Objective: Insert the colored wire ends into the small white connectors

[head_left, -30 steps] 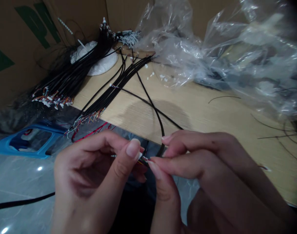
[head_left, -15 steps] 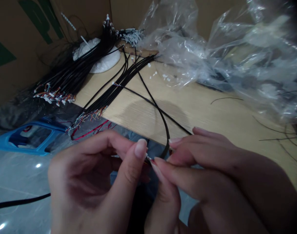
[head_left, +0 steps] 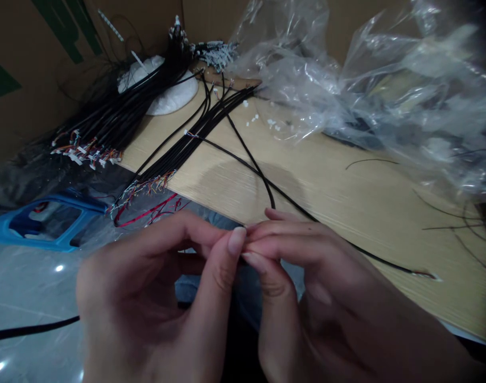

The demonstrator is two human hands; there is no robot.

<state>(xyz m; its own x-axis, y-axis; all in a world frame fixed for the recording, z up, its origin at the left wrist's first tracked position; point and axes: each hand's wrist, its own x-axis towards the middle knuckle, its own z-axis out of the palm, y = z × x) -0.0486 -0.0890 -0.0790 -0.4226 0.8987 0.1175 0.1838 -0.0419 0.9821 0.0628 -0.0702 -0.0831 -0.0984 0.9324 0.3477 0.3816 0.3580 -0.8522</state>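
My left hand (head_left: 155, 287) and my right hand (head_left: 306, 276) meet fingertip to fingertip in front of the wooden table (head_left: 306, 181). Both are pinched closed on the end of a thin black cable (head_left: 253, 159), which curves back across the table to a row of similar black cables (head_left: 187, 146). The cable's tip is hidden between my thumbs and forefingers. A second black cable (head_left: 370, 254) runs along the table past my right hand.
A thick bundle of black cables with white connectors (head_left: 107, 125) lies at the left over a white disc (head_left: 166, 96). Crumpled clear plastic bags (head_left: 366, 90) cover the back right. A blue plastic frame (head_left: 43, 221) sits low left, cardboard boxes (head_left: 35, 64) behind.
My hands have drawn together, so the small white connector and wire ends seen between the fingertips are now covered. The cable loop has pulled shorter.
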